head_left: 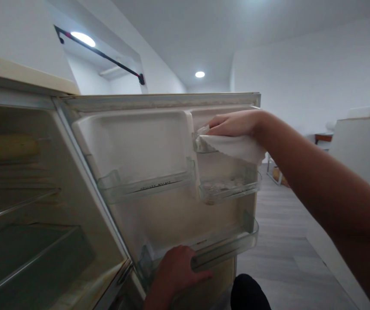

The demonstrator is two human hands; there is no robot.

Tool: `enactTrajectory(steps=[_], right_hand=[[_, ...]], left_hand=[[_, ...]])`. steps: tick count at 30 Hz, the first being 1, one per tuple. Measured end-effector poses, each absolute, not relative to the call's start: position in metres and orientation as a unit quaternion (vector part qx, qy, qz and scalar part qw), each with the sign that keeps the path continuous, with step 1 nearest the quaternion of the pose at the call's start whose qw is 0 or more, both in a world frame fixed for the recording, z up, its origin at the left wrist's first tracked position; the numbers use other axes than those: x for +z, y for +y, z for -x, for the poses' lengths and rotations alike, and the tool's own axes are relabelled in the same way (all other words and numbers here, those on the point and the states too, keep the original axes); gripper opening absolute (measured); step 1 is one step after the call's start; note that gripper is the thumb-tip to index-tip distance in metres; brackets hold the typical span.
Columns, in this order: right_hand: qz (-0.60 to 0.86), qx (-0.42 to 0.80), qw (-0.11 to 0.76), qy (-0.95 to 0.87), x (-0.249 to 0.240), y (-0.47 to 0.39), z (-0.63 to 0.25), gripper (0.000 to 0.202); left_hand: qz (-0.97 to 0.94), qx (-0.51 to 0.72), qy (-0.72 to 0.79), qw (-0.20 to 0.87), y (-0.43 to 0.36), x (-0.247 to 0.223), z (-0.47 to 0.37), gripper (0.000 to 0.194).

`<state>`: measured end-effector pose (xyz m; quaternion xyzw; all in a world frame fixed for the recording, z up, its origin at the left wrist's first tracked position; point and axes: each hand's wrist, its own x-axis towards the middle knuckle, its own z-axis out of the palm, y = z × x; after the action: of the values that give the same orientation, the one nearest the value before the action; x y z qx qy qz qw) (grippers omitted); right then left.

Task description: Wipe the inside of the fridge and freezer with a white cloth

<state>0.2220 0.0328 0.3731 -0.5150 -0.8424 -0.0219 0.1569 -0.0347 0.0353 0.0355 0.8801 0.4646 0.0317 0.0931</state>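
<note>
Head view: your right hand (236,122) has fingers closed on a white cloth (239,147) near the refrigerator door's (159,219) upper outer corner; your left hand (178,269), fingers parted at the lower bin (226,248), presumably steadies the door, grip unclear.

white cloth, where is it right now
In the head view, right of centre, the white cloth is under the right hand, at the fridge door's small upper bin, above another clear bin.
</note>
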Motion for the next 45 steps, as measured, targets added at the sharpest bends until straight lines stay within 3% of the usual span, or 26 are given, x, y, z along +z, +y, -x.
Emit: enactTrajectory(steps=[7,11,17,21,25,31,36,40,45], right_hand=[[0.616,-0.107,0.164,-0.763,0.365,0.002,-0.249,0.074],[0.675,-0.128,0.191,-0.701,0.360,-0.002,-0.259,0.082],[0.579,-0.060,0.137,-0.802,0.363,-0.013,-0.219,0.079],[0.539,-0.087,0.117,-0.830,0.366,-0.010,-0.194,0.068],[0.541,-0.085,0.117,-0.828,0.365,-0.004,-0.194,0.063],[0.581,-0.115,0.130,-0.795,0.357,-0.015,-0.218,0.073],[0.635,-0.171,0.113,-0.745,0.346,-0.023,-0.254,0.066],[0.620,-0.256,0.162,-0.723,0.332,-0.022,-0.260,0.066],[0.575,-0.367,0.312,-0.661,0.300,-0.005,-0.216,0.061]], left_hand=[[-0.872,0.044,0.470,0.126,0.030,0.030,0.049,0.071],[-0.878,0.038,0.463,0.118,0.026,0.033,0.050,0.072],[-0.877,0.029,0.467,0.104,0.025,0.038,0.046,0.073],[-0.879,0.034,0.464,0.103,0.026,0.039,0.045,0.073],[-0.879,0.041,0.465,0.096,0.027,0.038,0.045,0.073],[-0.878,0.043,0.465,0.107,0.029,0.038,0.045,0.072],[-0.880,0.050,0.460,0.105,0.030,0.036,0.045,0.070],[-0.883,0.048,0.457,0.098,0.032,0.037,0.041,0.069],[-0.885,0.041,0.456,0.084,0.036,0.036,0.034,0.071]])
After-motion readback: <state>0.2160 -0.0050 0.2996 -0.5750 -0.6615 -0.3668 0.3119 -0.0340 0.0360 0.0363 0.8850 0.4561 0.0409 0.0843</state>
